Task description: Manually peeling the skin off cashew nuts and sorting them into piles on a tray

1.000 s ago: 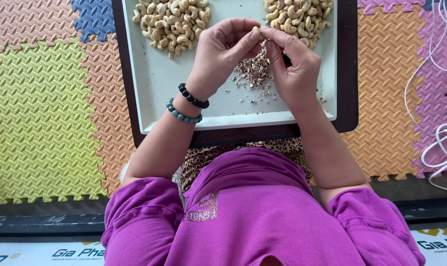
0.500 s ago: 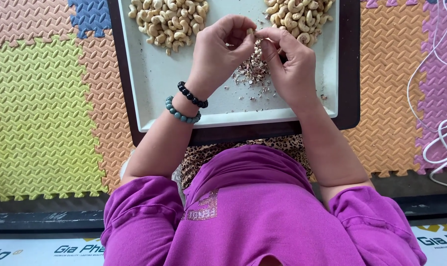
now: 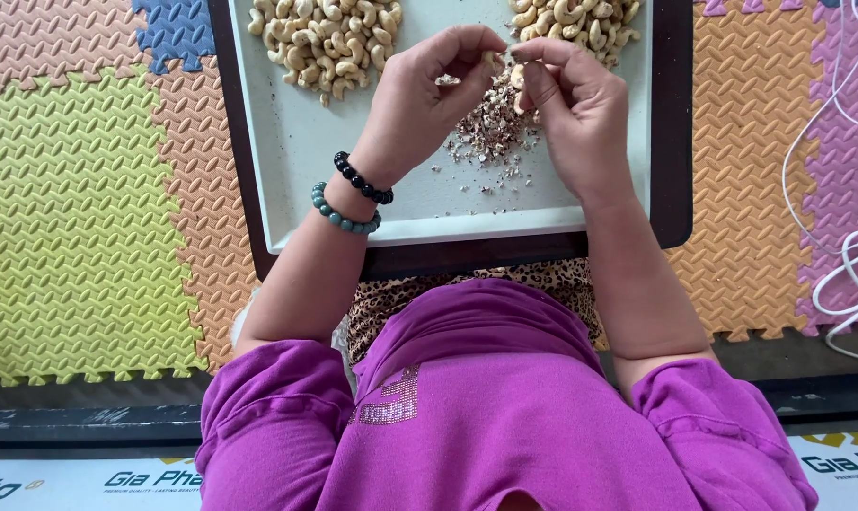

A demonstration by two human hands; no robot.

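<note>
While both hands pinch, L hand [image 3: 419, 99] & R hand [image 3: 571, 109] prob. share one cashew [image 3: 493, 59] over pale tray [image 3: 353, 203], rim near; white sign strip [image 3: 116, 484] at floor edge.

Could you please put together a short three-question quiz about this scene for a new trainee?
1. True or false: both hands meet above the pile of skin flakes on the pale tray.
2. Which wrist wears the two bead bracelets?
A. left
B. right
C. both
3. How many heaps of cashews lie on the tray's far side?

Key
1. True: the left hand and right hand pinch one cashew between their fingertips over the flakes.
2. A.
3. Two: the left heap and the right heap.
</note>
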